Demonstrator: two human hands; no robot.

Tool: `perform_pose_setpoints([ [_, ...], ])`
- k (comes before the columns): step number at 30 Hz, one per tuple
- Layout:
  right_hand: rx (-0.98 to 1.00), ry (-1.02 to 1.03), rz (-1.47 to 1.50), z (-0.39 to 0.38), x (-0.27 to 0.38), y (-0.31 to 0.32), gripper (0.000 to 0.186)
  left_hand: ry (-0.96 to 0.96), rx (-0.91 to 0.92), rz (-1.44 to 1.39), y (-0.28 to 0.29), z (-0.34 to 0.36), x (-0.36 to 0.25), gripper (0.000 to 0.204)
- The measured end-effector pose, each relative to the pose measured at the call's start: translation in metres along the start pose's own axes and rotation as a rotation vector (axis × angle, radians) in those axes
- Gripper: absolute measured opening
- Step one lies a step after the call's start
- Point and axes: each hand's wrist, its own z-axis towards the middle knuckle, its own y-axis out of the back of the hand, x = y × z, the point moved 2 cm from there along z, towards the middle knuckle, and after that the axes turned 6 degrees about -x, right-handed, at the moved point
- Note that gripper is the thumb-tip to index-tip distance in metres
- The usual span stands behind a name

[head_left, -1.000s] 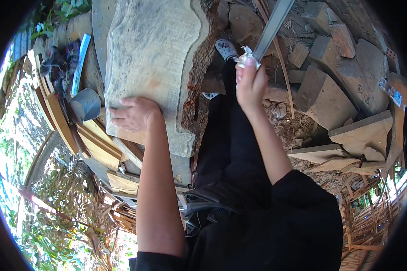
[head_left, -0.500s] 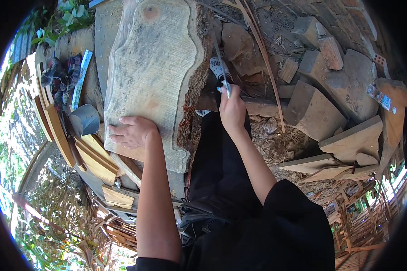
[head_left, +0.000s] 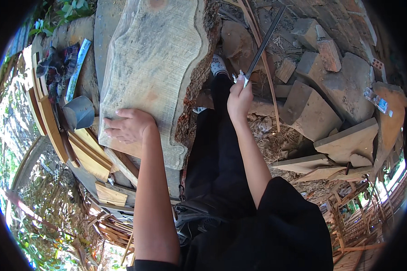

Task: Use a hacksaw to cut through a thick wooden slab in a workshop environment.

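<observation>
A thick pale wooden slab (head_left: 153,67) with a wavy edge lies at the centre left, rough dark bark (head_left: 195,90) running down its right side. My left hand (head_left: 131,126) rests flat on the slab's near end, fingers spread. To the right of the bark edge, my right hand (head_left: 240,100) is closed around the white-wrapped grip of a long, narrow, dark metal blade (head_left: 266,43). The blade points away and to the right, apart from the slab. Its exact kind is hard to make out.
Wood blocks (head_left: 309,110) and cut boards (head_left: 348,140) are piled on the right. A thin curved strip (head_left: 267,67) lies beyond my right hand. Left of the slab are a grey metal cup-like container (head_left: 78,113), planks (head_left: 52,126) and a dark cloth (head_left: 59,67).
My right hand has moved slightly right and nearer to me. The blade has swung from beside the bark edge out to the far right. My left hand stays on the slab.
</observation>
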Motion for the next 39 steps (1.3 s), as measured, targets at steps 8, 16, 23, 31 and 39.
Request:
perform_pose_setpoints([
  [8, 0.064, 0.066, -0.057, 0.009, 0.005, -0.001, 0.032, 0.010, -0.010, -0.039, -0.006, 0.000, 0.004, 0.057],
  [16, -0.056, 0.263, 0.010, -0.010, 0.037, 0.023, 0.035, -0.037, -0.079, -0.088, -0.017, 0.001, 0.008, 0.057],
  [23, 0.079, 0.017, 0.286, -0.059, 0.032, 0.019, 0.028, -0.032, -0.079, -0.138, -0.020, 0.003, 0.011, 0.058],
  [31, 0.281, -0.318, 0.384, -0.085, -0.027, -0.051, 0.016, -0.048, -0.102, -0.169, -0.020, -0.003, 0.005, 0.059],
  [39, 0.179, -0.248, 0.560, -0.132, -0.002, -0.031, 0.019, -0.052, -0.133, -0.178, -0.020, 0.003, 0.009, 0.058],
])
